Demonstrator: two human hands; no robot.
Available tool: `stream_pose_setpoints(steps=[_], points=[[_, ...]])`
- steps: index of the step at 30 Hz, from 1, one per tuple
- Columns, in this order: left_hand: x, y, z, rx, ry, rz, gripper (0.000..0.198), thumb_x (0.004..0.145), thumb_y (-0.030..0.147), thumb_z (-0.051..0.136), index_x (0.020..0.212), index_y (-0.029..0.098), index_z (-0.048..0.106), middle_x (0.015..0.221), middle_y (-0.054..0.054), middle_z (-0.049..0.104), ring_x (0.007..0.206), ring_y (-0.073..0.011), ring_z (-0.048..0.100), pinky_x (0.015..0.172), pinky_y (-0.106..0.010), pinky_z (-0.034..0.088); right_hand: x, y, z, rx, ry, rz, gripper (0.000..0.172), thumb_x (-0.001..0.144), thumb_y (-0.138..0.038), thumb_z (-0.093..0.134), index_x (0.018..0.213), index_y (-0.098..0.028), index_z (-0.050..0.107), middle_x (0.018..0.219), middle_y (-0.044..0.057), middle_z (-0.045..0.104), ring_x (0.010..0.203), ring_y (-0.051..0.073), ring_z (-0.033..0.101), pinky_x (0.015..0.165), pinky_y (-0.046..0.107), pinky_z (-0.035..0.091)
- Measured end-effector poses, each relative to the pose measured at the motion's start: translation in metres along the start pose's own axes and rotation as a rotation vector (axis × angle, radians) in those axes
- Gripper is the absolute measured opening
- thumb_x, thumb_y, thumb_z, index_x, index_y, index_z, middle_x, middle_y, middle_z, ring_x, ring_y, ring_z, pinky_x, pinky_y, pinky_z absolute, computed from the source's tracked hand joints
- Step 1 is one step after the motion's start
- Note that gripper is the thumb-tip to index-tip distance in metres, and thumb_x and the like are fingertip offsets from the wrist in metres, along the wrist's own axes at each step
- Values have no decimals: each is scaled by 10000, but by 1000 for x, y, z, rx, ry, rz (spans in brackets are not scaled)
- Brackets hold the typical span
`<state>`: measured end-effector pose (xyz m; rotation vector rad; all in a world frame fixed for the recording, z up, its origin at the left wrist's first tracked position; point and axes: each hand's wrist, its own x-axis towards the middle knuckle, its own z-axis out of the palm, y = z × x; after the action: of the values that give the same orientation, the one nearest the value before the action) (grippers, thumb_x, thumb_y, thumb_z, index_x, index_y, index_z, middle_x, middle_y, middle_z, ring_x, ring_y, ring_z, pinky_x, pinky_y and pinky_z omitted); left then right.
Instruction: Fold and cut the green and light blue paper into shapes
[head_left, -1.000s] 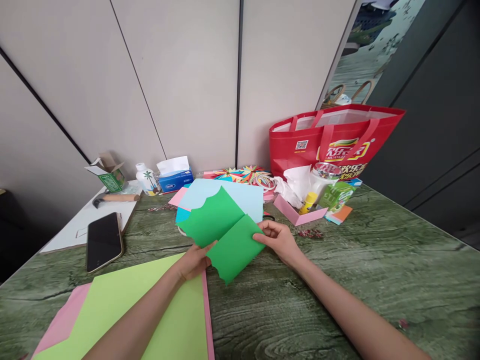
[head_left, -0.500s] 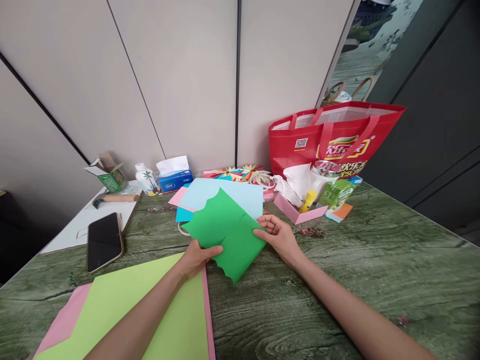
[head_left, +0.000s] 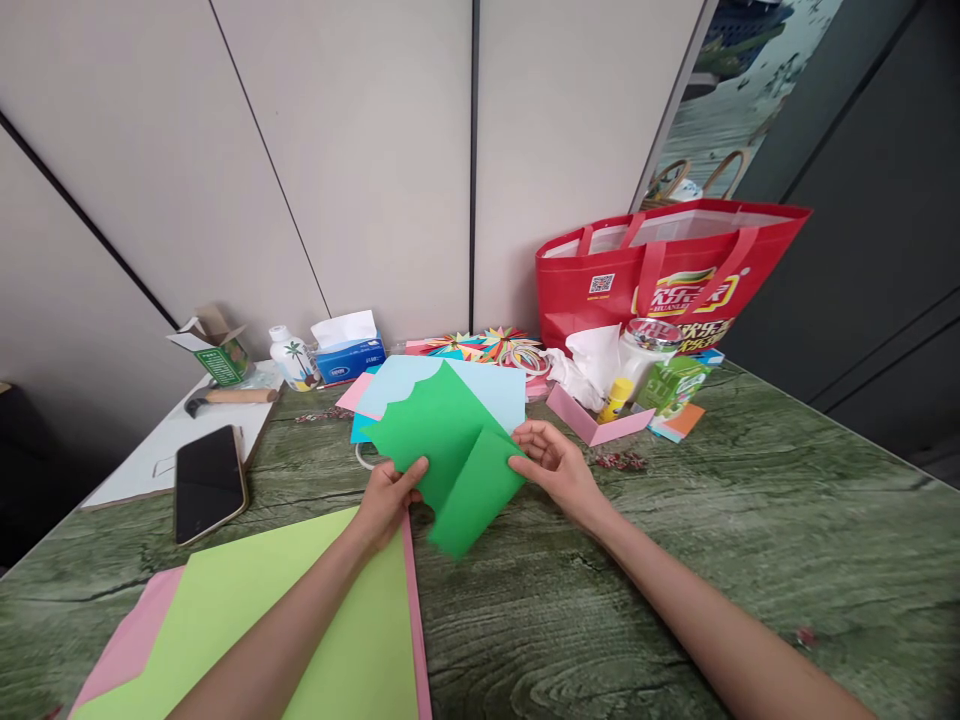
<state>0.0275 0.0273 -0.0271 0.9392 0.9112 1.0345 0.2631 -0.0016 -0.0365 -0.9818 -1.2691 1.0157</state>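
Between my two hands is a sheet of green paper [head_left: 435, 420] with scalloped edges, held above the table. A flap at its lower right is folded partway over. My left hand [head_left: 390, 492] pinches the left edge, thumb on top. On the right side, my right hand [head_left: 553, 465] grips the corner by the fold between thumb and fingers. Behind the green sheet lies light blue paper [head_left: 495, 385] on other coloured sheets. Yellow-green paper [head_left: 277, 610] rests on pink paper [head_left: 139, 630] beneath my left forearm.
A phone [head_left: 210, 485] and a wooden-handled hammer [head_left: 232, 397] are at the left, near a tissue pack [head_left: 350, 362] and a white bottle [head_left: 292, 358]. At the back right stand a red bag [head_left: 600, 265], a yellow glue stick [head_left: 616, 400] and a lidded jar [head_left: 646, 350].
The lower right part of the green paper has lifted and folded over along a crease. My left hand has moved slightly up, now gripping the paper's left edge.
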Motion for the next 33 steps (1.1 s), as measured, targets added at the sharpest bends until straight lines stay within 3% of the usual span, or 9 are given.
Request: stream_pose_setpoints(steps=[3, 6, 9, 13, 16, 20, 24, 28, 33], points=[[4, 2, -1, -21, 28, 29, 330, 585, 354, 794, 792, 135, 658, 732, -53, 724, 668, -217, 663, 587, -312, 522, -3, -18, -4, -81, -148, -67, 363, 608, -382, 783, 888, -221, 618, 1136, 74, 550, 1043, 215, 540, 815, 317, 477], [5, 5, 0, -48, 33, 34, 352, 579, 378, 795, 786, 142, 635, 693, -40, 716, 621, -201, 661, 565, -303, 523, -6, -37, -5, -302, -278, -271, 170, 665, -314, 761, 756, -209, 662, 1369, 76, 405, 1249, 267, 387, 988, 413, 372], [3, 9, 1, -68, 11, 35, 366, 613, 409, 771, 833, 163, 612, 658, -11, 692, 534, -162, 639, 505, -269, 511, -10, -55, -1, -435, -189, -489, 82, 742, -271, 699, 708, -216, 649, 1299, 81, 510, 1258, 277, 392, 1021, 498, 322], [-3, 15, 5, -87, -72, 19, 533, 697, 457, 693, 1142, 204, 542, 911, -74, 709, 702, -222, 684, 641, -354, 539, -25, -74, 8, -555, -179, -655, 50, 783, -239, 646, 739, -253, 627, 920, 42, 707, 1040, 246, 594, 983, 510, 378], [-7, 16, 9, -77, -140, 17, 579, 740, 447, 657, 1234, 191, 496, 1113, -146, 659, 970, -308, 634, 812, -425, 489, -51, -75, 20, -750, -356, -673, 82, 821, -209, 590, 799, -272, 638, 975, 36, 705, 986, 210, 622, 867, 383, 486], [-7, 12, 13, -28, -103, 58, 517, 740, 449, 652, 1152, 152, 557, 1076, -158, 675, 1013, -323, 611, 831, -413, 474, -91, -51, 45, -1099, -370, -694, 185, 851, -108, 454, 876, -200, 614, 1047, 126, 675, 953, 262, 606, 660, 351, 505], [-3, 7, 10, 94, -37, 117, 462, 757, 495, 605, 1069, 157, 565, 977, -137, 696, 842, -282, 672, 713, -389, 522, -113, -31, 65, -1373, -486, -599, 83, 764, -104, 567, 838, -134, 588, 1010, 173, 661, 718, 233, 613, 419, 287, 385], [-5, 6, 9, 222, -68, 124, 435, 772, 497, 581, 1041, 156, 584, 908, -130, 697, 738, -265, 678, 626, -381, 539, -106, -34, 72, -1453, -596, -404, 178, 662, -95, 675, 812, -129, 583, 814, 133, 645, 619, 206, 582, 398, 272, 311], [-12, 2, 17, 398, -83, 232, 353, 761, 432, 622, 1005, 177, 624, 902, -103, 701, 832, -255, 665, 763, -359, 513, -73, -39, 58, -1039, -539, -25, 159, 738, -206, 658, 642, -174, 535, 670, 35, 621, 582, 166, 577, 463, 245, 316]])
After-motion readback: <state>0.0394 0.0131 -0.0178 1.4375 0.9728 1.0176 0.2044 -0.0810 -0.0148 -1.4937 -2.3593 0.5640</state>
